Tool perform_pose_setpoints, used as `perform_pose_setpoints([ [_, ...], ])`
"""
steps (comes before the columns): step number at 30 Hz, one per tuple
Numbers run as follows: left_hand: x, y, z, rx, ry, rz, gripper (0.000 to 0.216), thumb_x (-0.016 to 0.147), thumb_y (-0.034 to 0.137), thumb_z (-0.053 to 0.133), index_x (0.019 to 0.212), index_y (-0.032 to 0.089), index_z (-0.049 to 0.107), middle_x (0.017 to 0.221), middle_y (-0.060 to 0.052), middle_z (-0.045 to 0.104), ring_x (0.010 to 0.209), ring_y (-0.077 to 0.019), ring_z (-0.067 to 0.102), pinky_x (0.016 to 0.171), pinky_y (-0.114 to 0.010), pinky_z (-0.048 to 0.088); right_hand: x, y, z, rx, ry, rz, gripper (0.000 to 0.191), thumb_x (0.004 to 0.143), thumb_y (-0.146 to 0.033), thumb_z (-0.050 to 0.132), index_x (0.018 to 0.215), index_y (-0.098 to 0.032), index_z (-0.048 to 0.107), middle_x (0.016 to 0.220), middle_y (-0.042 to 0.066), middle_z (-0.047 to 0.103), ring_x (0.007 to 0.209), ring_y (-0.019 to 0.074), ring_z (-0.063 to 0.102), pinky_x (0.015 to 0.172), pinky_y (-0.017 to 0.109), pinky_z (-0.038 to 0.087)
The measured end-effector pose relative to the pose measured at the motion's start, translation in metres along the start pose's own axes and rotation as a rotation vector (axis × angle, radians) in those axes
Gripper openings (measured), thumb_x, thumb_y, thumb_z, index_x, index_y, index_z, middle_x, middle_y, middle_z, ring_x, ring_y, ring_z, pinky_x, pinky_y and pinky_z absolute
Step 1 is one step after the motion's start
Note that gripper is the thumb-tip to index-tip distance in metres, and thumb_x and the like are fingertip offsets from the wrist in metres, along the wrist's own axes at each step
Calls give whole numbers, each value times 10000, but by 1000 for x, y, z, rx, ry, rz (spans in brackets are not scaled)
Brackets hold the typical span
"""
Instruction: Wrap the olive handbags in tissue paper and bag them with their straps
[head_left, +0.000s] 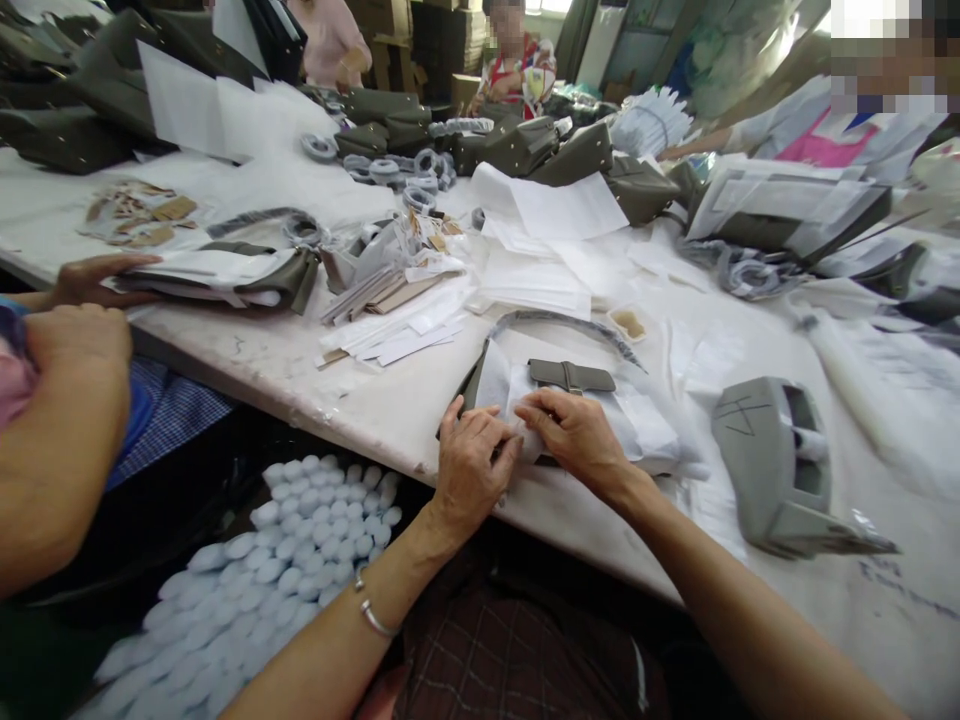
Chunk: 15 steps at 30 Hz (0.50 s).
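Observation:
An olive handbag [471, 385] lies on the table before me, its front covered with thin white wrapping paper [517, 385]. A dark strap tab with a buckle [574, 376] shows above the paper, and its handle [559, 318] is wound in clear film. At the bag's lower left edge, my left hand [474, 462] has its fingers bent on the paper, thumb towards the right. My right hand [577, 436] pinches the paper just below the tab. The fingertips of both hands nearly meet; the exact fold between them is hidden.
A grey tape dispenser [776, 465] stands at the right. Paper sheets [532, 270], cardboard strips [397, 295] and wrapped handles [424, 185] lie beyond the bag. Left, a co-worker's hand [101, 280] touches another bag [225, 275]. White rolls [300, 540] fill the space below the table edge.

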<state>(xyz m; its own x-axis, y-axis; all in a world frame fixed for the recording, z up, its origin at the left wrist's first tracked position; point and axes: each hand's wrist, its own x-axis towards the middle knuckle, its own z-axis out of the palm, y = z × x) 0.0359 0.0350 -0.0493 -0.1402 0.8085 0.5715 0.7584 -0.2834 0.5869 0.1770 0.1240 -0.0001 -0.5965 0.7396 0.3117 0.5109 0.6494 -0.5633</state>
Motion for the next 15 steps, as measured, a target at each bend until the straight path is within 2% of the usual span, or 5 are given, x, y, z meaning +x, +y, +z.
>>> perform_pose_setpoints([
  [5,2,-2,8,33,49,-8,116,912,180,559,800,204,575,833,-20,679,1001,-209,659,1116,-507,332,6,6,-2,-76,-90,-42,152,939,-254,586,837,-227,696,802,11,734,707,166,659,672,260,470],
  [8,4,-2,10,64,65,-14,103,887,154,563,798,204,549,807,-6,660,963,-200,658,1108,-493,348,8,8,2,-161,-127,13,125,935,-227,582,862,-217,684,831,18,717,753,168,656,707,262,456],
  [11,8,-2,10,107,67,-34,95,884,126,544,825,199,525,757,19,621,835,-171,641,1095,-467,375,6,7,7,-231,-148,84,102,933,-218,585,871,-202,665,853,20,680,760,160,633,702,254,427],
  [13,11,0,7,158,40,-22,96,899,122,527,834,194,528,723,26,596,750,-158,609,1070,-449,407,4,6,10,-270,-150,119,108,936,-227,584,863,-200,659,860,18,655,742,153,616,678,251,405],
  [15,14,2,2,218,-8,35,107,925,130,510,850,187,559,752,7,614,763,-161,609,1061,-447,416,3,4,12,-314,-155,151,124,942,-239,581,851,-201,656,864,16,638,728,149,606,654,253,385],
])
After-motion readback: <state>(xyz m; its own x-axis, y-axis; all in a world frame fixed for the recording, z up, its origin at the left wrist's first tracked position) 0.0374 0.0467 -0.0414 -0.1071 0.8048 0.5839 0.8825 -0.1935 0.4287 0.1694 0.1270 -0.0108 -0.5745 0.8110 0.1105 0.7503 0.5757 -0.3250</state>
